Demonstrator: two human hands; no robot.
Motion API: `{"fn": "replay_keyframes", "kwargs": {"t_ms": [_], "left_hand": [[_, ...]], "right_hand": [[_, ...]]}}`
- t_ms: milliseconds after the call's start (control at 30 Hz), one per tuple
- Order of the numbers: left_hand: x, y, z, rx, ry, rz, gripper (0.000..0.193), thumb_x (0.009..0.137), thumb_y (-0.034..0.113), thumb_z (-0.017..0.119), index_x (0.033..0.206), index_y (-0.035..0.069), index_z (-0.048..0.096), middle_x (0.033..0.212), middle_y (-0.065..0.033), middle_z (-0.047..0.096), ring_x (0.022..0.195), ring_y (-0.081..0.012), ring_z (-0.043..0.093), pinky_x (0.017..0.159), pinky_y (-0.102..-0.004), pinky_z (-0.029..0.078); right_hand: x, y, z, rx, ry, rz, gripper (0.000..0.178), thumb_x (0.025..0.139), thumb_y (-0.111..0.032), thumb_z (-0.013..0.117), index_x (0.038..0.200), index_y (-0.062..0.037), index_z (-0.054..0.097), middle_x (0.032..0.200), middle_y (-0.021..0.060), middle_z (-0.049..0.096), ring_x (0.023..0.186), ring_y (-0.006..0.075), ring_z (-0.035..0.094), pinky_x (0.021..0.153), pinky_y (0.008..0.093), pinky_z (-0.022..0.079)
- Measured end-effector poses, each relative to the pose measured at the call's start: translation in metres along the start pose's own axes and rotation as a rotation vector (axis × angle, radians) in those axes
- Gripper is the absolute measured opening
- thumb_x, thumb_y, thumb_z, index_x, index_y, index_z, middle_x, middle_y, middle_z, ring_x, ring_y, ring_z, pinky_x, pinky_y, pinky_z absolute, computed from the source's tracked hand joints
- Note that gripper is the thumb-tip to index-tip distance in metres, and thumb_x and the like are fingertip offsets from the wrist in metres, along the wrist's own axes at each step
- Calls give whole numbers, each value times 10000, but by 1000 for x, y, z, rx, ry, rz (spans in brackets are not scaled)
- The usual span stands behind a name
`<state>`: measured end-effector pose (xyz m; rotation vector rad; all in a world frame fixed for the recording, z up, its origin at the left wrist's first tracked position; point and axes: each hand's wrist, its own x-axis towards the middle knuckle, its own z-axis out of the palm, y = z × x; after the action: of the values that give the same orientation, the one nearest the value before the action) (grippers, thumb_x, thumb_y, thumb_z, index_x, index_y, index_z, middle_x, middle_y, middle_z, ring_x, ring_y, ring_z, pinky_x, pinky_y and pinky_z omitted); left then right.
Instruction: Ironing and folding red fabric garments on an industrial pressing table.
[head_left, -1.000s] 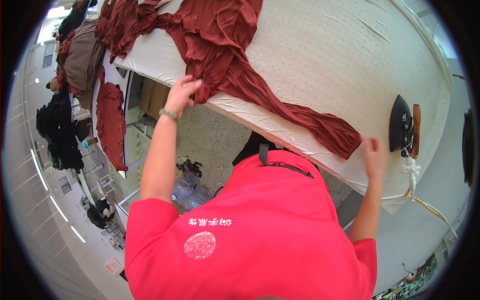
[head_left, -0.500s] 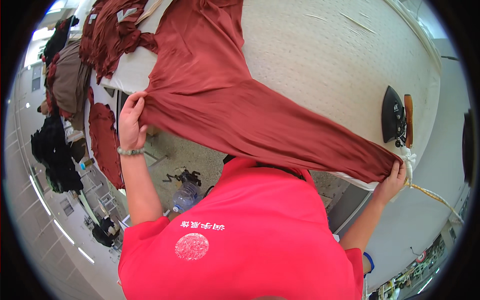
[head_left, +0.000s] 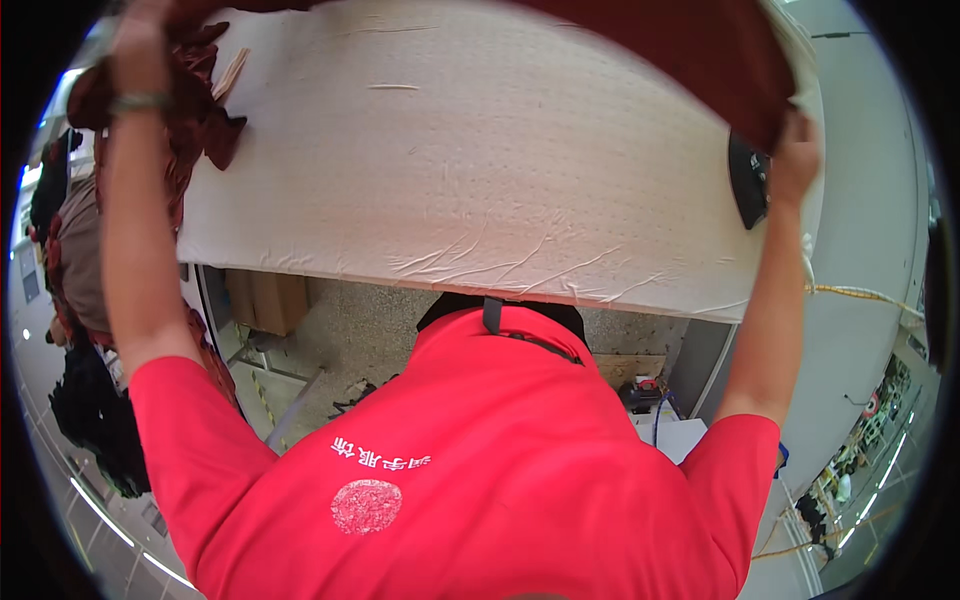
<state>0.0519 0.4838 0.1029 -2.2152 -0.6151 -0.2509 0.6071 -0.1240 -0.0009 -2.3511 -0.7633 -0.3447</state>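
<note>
A dark red garment is lifted above the far part of the padded white table, bowed between my raised hands and partly out of view at the top. My right hand is closed on its right end, above the black iron. At the far left my left hand is raised and smeared by motion, with dark red cloth bunched around it. Its fingers are not sharp, but the cloth hangs from it.
More dark red garments are heaped at the table's left edge. Brown cloth and black cloth hang farther left. A cardboard box is under the table. A yellowish cord runs off the table's right corner.
Both hands have swung up and away from me, carrying the garment off the near edge and into the air. The table top and the floor below it are now uncovered.
</note>
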Motion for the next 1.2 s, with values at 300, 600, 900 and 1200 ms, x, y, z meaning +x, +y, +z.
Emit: {"fn": "replay_keyframes", "kwargs": {"t_ms": [300,600,900,1200], "left_hand": [[-264,293,-70,-1363,-390,-1209,375,1014,233,641,1266,-41,588,1223,-121,653,1124,-180,604,992,-326,473],[-252,284,-104,-1755,-650,-1251,266,1018,231,651,1190,28,658,1037,-14,713,868,-80,636,785,-246,502],[-232,278,-115,-2078,-587,-1356,242,1026,221,633,1214,73,669,1088,-23,731,907,-87,671,794,-266,545],[-239,293,-105,-2061,-372,-1411,273,1001,155,667,1229,6,671,1169,-68,717,1016,-132,669,932,-291,517]], "right_hand": [[-196,68,3,-165,-350,354,252,952,-280,724,1029,-49,661,872,103,701,784,220,682,722,344,535],[-205,57,-7,-280,-252,75,308,907,-355,763,950,-59,691,829,75,691,756,209,666,720,346,525],[-204,55,-28,-154,-457,67,315,903,-315,769,856,-10,709,860,83,689,742,189,636,709,337,504],[-185,42,-36,-89,-495,521,275,945,-251,717,801,-20,684,918,70,713,724,170,622,691,337,501]]}}
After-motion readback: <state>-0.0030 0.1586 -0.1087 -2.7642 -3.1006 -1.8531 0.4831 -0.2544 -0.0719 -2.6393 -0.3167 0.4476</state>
